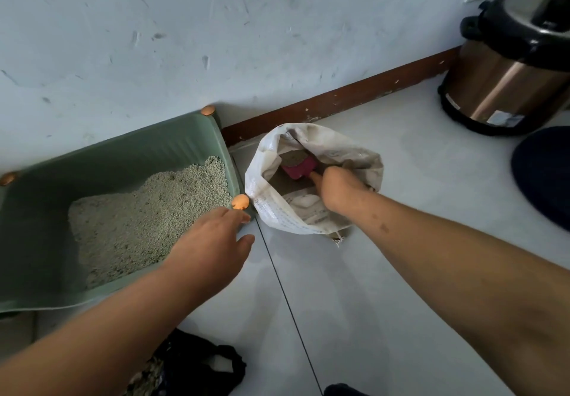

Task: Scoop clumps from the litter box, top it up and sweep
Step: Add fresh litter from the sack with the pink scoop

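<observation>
A green litter box [37,278] with orange corner knobs sits on the floor against the wall at left, with pale grey litter [145,220] heaped toward its right side. Beside it stands an open white woven sack [271,198]. My right hand [336,190] reaches into the sack, shut on the handle of a pink scoop [300,168] whose blade holds some litter. My left hand [212,244] hovers over the box's near right corner, fingers spread, holding nothing.
A black plastic bag [197,365] lies on the floor at the bottom. A metallic pressure cooker [512,65] stands at the far right by the brown skirting board [339,99]. A dark round object [546,173] lies at the right edge.
</observation>
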The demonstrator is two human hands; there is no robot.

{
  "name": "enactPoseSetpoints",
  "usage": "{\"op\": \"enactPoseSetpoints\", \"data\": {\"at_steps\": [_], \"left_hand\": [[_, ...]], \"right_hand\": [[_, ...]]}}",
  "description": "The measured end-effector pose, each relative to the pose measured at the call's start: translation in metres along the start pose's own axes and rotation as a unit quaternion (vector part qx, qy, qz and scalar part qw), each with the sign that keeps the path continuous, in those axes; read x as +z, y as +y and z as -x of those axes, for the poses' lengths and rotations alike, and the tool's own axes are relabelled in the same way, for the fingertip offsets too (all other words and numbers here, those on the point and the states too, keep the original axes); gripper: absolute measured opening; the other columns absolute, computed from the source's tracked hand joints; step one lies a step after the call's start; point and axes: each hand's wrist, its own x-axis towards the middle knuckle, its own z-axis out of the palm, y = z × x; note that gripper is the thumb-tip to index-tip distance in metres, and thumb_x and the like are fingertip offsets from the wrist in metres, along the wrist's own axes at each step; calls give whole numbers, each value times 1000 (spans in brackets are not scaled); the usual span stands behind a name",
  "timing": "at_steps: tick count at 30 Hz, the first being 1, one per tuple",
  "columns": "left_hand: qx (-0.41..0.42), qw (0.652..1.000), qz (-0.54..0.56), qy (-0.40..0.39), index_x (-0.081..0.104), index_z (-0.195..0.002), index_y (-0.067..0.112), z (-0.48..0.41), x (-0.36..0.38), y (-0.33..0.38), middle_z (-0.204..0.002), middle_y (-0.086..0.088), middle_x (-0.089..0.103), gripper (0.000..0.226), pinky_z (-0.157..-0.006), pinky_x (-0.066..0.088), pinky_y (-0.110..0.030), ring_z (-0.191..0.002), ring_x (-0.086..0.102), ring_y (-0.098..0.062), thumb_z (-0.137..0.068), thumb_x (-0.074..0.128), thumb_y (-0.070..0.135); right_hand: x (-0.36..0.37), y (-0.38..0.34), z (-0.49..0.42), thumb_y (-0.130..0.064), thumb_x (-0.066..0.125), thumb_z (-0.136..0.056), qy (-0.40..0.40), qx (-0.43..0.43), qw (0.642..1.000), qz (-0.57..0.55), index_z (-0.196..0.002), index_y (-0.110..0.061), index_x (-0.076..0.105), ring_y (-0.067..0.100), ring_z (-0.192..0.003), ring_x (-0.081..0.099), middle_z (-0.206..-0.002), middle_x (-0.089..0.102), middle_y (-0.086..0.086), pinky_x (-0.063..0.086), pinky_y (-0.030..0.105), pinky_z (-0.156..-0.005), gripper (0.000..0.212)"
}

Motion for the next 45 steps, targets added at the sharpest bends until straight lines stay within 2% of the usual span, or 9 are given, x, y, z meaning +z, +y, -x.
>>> {"op": "enactPoseSetpoints", "data": {"at_steps": [3,6,10,16,20,26,35,40,45], "left_hand": [[1,1000,-5,1,51,-139,27,0,-1,1,-139,4,52,41,-105,40,-34,-127,47,-17,-99,53,39],[8,1000,-5,9,53,-136,27,0,-3,1,-136,4,53,39,-104,41,-34,-125,49,-17,-99,53,39],[16,1000,-6,17,55,-134,27,3,-5,2,-132,4,55,38,-102,44,-35,-121,51,-16,-98,54,38],[27,999,-5,24,54,-136,24,7,-10,6,-131,2,55,38,-99,41,-32,-120,51,-17,-99,53,36],[25,999,-5,25,55,-134,24,9,-11,6,-129,2,55,37,-98,42,-32,-119,51,-17,-99,53,36],[24,999,-3,30,54,-136,22,10,-14,4,-129,1,56,39,-97,41,-30,-117,51,-17,-100,53,35],[11,1000,-7,25,52,-140,22,15,-18,-5,-135,1,54,42,-103,39,-33,-125,48,-18,-100,52,36],[12,1000,-5,28,53,-138,22,19,-17,-3,-134,0,56,40,-102,40,-33,-123,50,-18,-100,53,35],[5,1000,-7,26,52,-139,22,22,-18,-6,-137,-1,54,41,-104,38,-34,-128,47,-20,-101,51,36]], "right_hand": [[-1,2,3,-43,36,-102,26,-8,1000,-9,-86,-11,63,20,-59,51,-68,54,5,34,29,-52,45],[-4,10,10,-47,39,-100,43,-18,999,-13,-94,-11,65,26,-68,56,-75,60,7,41,31,-61,45],[-9,27,24,-45,42,-99,51,-33,997,-40,-97,-12,62,23,-69,58,-76,61,4,49,34,-67,39],[-14,55,53,-40,42,-99,65,-76,994,-45,-112,-17,64,25,-81,59,-92,65,5,48,33,-68,34],[-16,64,69,-33,43,-99,68,-94,991,-65,-109,-16,62,24,-77,57,-84,61,5,43,32,-63,28],[-19,83,86,-27,49,-98,80,-103,982,-135,-105,-15,66,12,-57,45,-64,51,-5,34,29,-53,22],[-20,86,106,-26,54,-95,79,-103,968,-213,-99,-20,69,17,-58,46,-61,53,-2,37,30,-58,16],[-13,91,122,-27,55,-95,111,-91,961,-235,-100,-18,71,12,-56,47,-59,54,-5,38,29,-57,19],[-20,84,136,-27,58,-93,154,-118,956,-219,-94,-25,71,6,-55,48,-62,58,-4,37,25,-54,13]]}}
